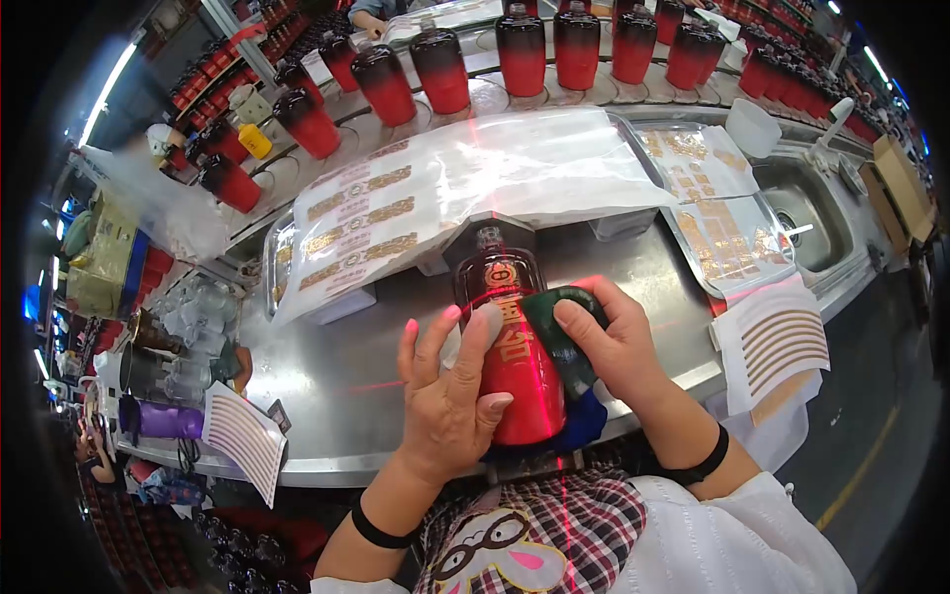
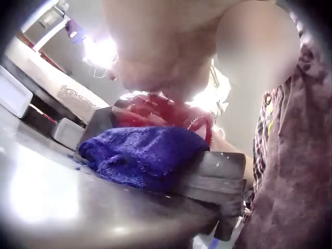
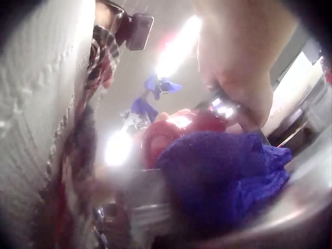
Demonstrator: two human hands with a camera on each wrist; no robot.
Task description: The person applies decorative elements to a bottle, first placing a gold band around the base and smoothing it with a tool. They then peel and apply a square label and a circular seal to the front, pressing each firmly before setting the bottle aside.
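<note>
A glossy bottle (image 1: 524,401), black at the neck and red below, lies with its neck pointing away from me and gold characters up its front. It rests on a blue cloth (image 2: 145,155), seen close in both wrist views. My right hand (image 1: 625,342) grips a dark green pad (image 1: 562,337) against the bottle's right side, thumb on top. My left hand (image 1: 440,421) is at the bottle's left side with fingers extended; a whitish cover (image 1: 487,322) is over one fingertip by the gold lettering. The palms are hidden in the head view.
White sheets of gold decals (image 1: 396,213) lie behind the bottle. Trays of gold pieces (image 1: 732,238) and a sink (image 1: 807,213) are right. Striped strip sheets (image 1: 772,342) hang over the edge. Similar bottles (image 1: 522,54) line the conveyor at the back. A purple container (image 1: 168,420) stands left.
</note>
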